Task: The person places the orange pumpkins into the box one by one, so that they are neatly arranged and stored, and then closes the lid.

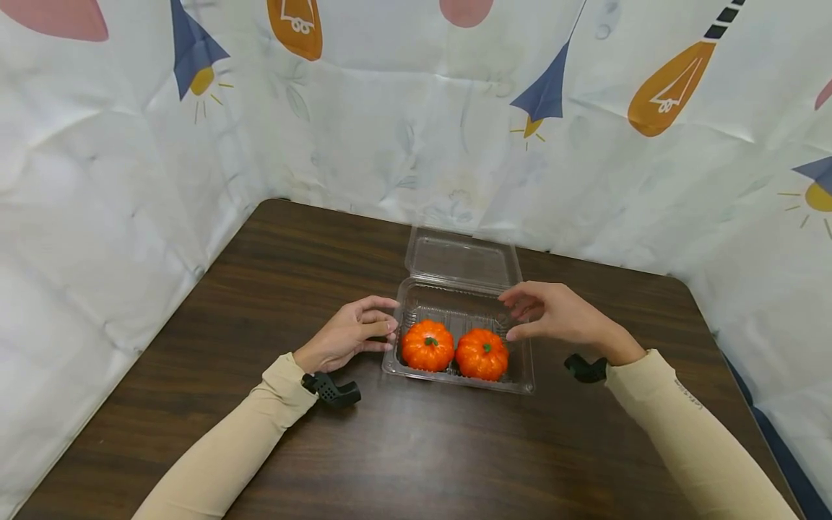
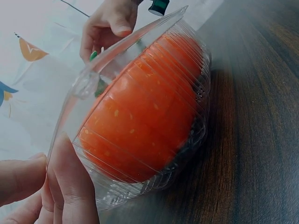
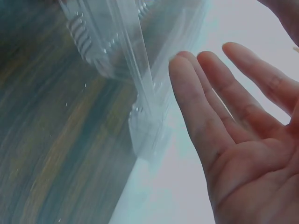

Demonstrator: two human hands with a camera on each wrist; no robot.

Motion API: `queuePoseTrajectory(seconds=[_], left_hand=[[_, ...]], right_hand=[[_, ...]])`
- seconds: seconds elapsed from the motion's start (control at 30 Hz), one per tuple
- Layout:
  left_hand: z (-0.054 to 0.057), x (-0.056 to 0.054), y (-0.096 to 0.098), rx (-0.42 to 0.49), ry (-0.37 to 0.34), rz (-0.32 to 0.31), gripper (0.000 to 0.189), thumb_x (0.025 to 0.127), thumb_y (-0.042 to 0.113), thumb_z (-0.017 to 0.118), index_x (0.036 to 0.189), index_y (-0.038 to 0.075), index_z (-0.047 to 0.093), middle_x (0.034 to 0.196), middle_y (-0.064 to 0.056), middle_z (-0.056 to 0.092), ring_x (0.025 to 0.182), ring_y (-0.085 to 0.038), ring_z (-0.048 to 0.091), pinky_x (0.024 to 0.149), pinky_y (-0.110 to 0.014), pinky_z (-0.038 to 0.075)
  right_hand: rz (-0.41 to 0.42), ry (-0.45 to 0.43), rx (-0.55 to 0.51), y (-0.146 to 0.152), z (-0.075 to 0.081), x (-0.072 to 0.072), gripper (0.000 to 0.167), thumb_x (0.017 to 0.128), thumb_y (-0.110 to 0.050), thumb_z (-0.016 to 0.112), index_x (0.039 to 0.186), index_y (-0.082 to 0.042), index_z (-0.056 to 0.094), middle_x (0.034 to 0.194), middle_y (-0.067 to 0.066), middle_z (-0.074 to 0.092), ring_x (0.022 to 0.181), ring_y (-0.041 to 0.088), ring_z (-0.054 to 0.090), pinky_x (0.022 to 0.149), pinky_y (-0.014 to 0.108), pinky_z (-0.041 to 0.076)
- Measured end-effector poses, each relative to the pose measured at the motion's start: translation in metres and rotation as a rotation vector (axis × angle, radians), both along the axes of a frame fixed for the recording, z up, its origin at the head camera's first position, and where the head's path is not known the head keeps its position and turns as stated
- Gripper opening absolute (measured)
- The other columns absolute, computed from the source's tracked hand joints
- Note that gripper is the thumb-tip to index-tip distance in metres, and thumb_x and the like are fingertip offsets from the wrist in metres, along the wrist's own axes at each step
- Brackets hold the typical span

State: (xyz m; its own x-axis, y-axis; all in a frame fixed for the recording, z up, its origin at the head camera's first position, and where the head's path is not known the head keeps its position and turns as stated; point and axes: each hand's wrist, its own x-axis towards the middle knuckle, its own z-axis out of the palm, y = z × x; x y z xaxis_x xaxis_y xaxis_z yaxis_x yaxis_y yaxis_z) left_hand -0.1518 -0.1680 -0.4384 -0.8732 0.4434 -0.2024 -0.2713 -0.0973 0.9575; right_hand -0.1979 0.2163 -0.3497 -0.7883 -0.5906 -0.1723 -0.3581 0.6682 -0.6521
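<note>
Two orange toy pumpkins with green stems, a left pumpkin (image 1: 427, 346) and a right pumpkin (image 1: 482, 354), sit side by side in a clear plastic clamshell box (image 1: 460, 380). Its hinged lid (image 1: 464, 258) lies back, away from the person. At the box's left side, the left hand (image 1: 359, 331) pinches the rim between thumb and fingers, plainest in the left wrist view. Over the right rim hovers the right hand (image 1: 552, 315), holding nothing. In the right wrist view the fingers (image 3: 189, 88) are extended, apart from the box's edge.
The box rests on a dark wood-grain table (image 1: 416, 448). A white patterned cloth (image 1: 390, 144) hangs behind the table and along its sides. Each wrist bears a black camera band, the left band (image 1: 331, 390) and the right band (image 1: 587, 368).
</note>
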Motion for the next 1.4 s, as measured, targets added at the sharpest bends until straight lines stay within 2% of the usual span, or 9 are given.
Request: queuePoseTrajectory(seconds=[0.13,0.27,0.5,0.63,0.83,1.0,1.2,1.3,1.4], left_hand=[[0.000,0.000,0.000,-0.005,0.004,0.001,0.051,0.102,0.008,0.064,0.148,0.002,0.044,0.101,0.001,0.069,0.087,-0.012,0.070,0.083,-0.029,0.065],[-0.001,0.000,0.000,-0.002,0.000,0.001,0.051,0.102,0.008,0.064,0.149,0.002,0.044,0.099,0.002,0.070,0.087,-0.012,0.070,0.083,-0.030,0.065],[-0.002,-0.001,0.000,0.006,-0.002,0.000,0.052,0.101,0.008,0.066,0.149,0.002,0.044,0.099,0.001,0.071,0.087,-0.012,0.070,0.082,-0.029,0.065],[-0.002,-0.002,0.000,0.002,-0.005,0.004,0.053,0.101,0.008,0.066,0.149,0.003,0.045,0.099,0.002,0.071,0.086,-0.012,0.070,0.082,-0.029,0.065],[-0.002,-0.001,0.000,0.002,-0.016,0.006,0.054,0.101,0.008,0.067,0.150,0.003,0.045,0.101,0.001,0.070,0.086,-0.012,0.070,0.082,-0.029,0.065],[-0.002,-0.002,0.000,0.007,-0.015,0.006,0.054,0.101,0.008,0.067,0.150,0.002,0.045,0.103,0.000,0.070,0.086,-0.011,0.071,0.082,-0.029,0.065],[-0.002,-0.001,0.001,0.006,-0.018,0.010,0.055,0.101,0.007,0.066,0.151,0.002,0.044,0.102,0.001,0.070,0.086,-0.010,0.070,0.081,-0.028,0.065],[-0.002,-0.001,0.001,0.005,-0.018,0.010,0.055,0.101,0.007,0.066,0.151,0.002,0.044,0.102,0.001,0.070,0.086,-0.010,0.069,0.081,-0.027,0.065],[-0.002,-0.001,0.001,0.004,-0.017,0.007,0.055,0.101,0.008,0.066,0.151,0.002,0.044,0.102,0.002,0.070,0.086,-0.010,0.069,0.081,-0.026,0.065]], right_hand=[[-0.055,0.033,-0.017,0.007,0.000,-0.009,0.063,0.084,-0.037,0.086,0.137,-0.014,0.062,0.134,0.011,0.068,0.112,0.026,0.071,0.094,0.031,0.061],[-0.140,0.073,-0.029,0.013,-0.002,-0.018,0.058,0.089,-0.043,0.081,0.138,-0.021,0.061,0.134,0.008,0.067,0.113,0.021,0.068,0.093,0.028,0.059],[-0.284,0.098,-0.091,0.021,-0.007,-0.030,0.060,0.097,-0.049,0.070,0.146,-0.019,0.054,0.137,0.009,0.064,0.120,0.028,0.067,0.101,0.051,0.056],[-0.378,0.067,-0.152,0.024,-0.013,-0.036,0.062,0.099,-0.055,0.062,0.149,-0.019,0.051,0.143,0.009,0.060,0.121,0.030,0.066,0.106,0.053,0.053],[-0.475,-0.008,-0.286,0.027,-0.024,-0.043,0.065,0.103,-0.054,0.056,0.154,-0.016,0.044,0.149,0.015,0.054,0.128,0.031,0.061,0.113,0.049,0.051],[-0.514,-0.027,-0.363,0.030,-0.035,-0.048,0.066,0.105,-0.051,0.054,0.156,-0.011,0.041,0.152,0.018,0.049,0.128,0.025,0.059,0.108,0.033,0.055],[-0.589,-0.118,-0.442,0.033,-0.048,-0.057,0.072,0.103,-0.055,0.053,0.158,-0.009,0.038,0.147,0.010,0.050,0.126,0.020,0.061,0.109,0.030,0.054],[-0.616,-0.183,-0.485,0.034,-0.056,-0.061,0.079,0.102,-0.057,0.054,0.160,-0.007,0.033,0.151,0.017,0.047,0.127,0.020,0.061,0.105,0.023,0.056],[-0.627,-0.241,-0.532,0.035,-0.061,-0.065,0.083,0.102,-0.057,0.053,0.162,-0.006,0.028,0.158,0.024,0.040,0.121,0.014,0.063,0.099,0.017,0.057]])
